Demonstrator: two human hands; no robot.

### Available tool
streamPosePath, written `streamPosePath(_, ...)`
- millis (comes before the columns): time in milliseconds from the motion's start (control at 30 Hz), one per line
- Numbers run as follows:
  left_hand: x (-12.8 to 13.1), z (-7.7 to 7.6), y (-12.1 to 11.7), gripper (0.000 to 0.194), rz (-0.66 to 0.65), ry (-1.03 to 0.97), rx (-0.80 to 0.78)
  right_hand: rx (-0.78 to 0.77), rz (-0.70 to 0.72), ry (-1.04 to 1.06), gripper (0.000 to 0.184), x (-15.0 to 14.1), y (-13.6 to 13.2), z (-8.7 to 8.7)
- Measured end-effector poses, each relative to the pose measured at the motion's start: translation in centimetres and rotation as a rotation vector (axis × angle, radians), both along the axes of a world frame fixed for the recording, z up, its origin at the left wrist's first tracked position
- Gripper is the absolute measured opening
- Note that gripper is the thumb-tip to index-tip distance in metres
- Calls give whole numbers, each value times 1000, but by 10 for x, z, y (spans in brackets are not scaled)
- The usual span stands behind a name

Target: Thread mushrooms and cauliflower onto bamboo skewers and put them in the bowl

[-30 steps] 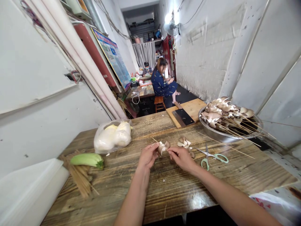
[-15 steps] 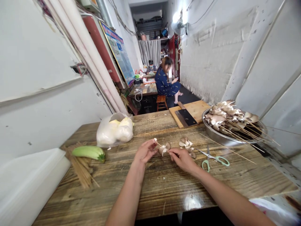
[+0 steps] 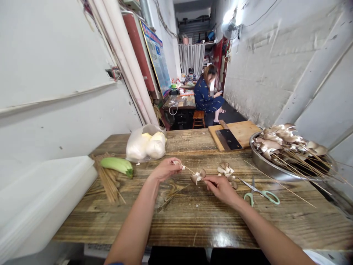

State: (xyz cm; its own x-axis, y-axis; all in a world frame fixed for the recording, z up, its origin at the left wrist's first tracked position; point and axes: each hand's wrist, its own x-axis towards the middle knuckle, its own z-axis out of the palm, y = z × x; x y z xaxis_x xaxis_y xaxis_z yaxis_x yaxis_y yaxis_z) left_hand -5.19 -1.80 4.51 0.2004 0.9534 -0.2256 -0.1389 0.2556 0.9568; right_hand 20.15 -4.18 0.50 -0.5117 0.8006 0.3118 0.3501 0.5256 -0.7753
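Observation:
My left hand [image 3: 167, 168] is closed in a pinch on a small white mushroom piece [image 3: 183, 168] at the far tip of a thin wooden skewer [image 3: 189, 169]. On that skewer sits a brown-and-white oyster mushroom piece [image 3: 198, 177], held just above the table. My right hand [image 3: 220, 188] grips the skewer right behind this mushroom; its fingers hide the rest of the stick. Beyond the right hand lie loose oyster mushroom pieces [image 3: 225, 169], partly covered by it. Scissors with pale green handles [image 3: 259, 192] lie spread to the right of them.
A steel basin [image 3: 261, 165] of skewered mushrooms stands at right, sticks jutting over its rim. Behind are a cutting board [image 3: 245, 133] and cleaver [image 3: 228, 139]. Leftward are a bagged vegetable [image 3: 146, 145], a green gourd [image 3: 117, 165], skewers [image 3: 109, 186] and a white container [image 3: 55, 198]. A person [image 3: 206, 92] sits beyond.
My left hand has drawn away leftward from the mushroom to the skewer's tip, baring a length of stick. The right hand keeps its grip. The whole view has shifted, with things appearing further right.

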Motion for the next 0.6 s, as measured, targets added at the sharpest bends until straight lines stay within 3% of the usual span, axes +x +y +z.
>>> streamPosePath(400, 4, -10, 1, 18, 7, -209, -52, 4, 13, 3, 25, -1, -4, 4)
streamPosePath(600, 8, -8, 3, 14, 94, -228, -48, 21, -5, -8, 24, 0, -3, 1)
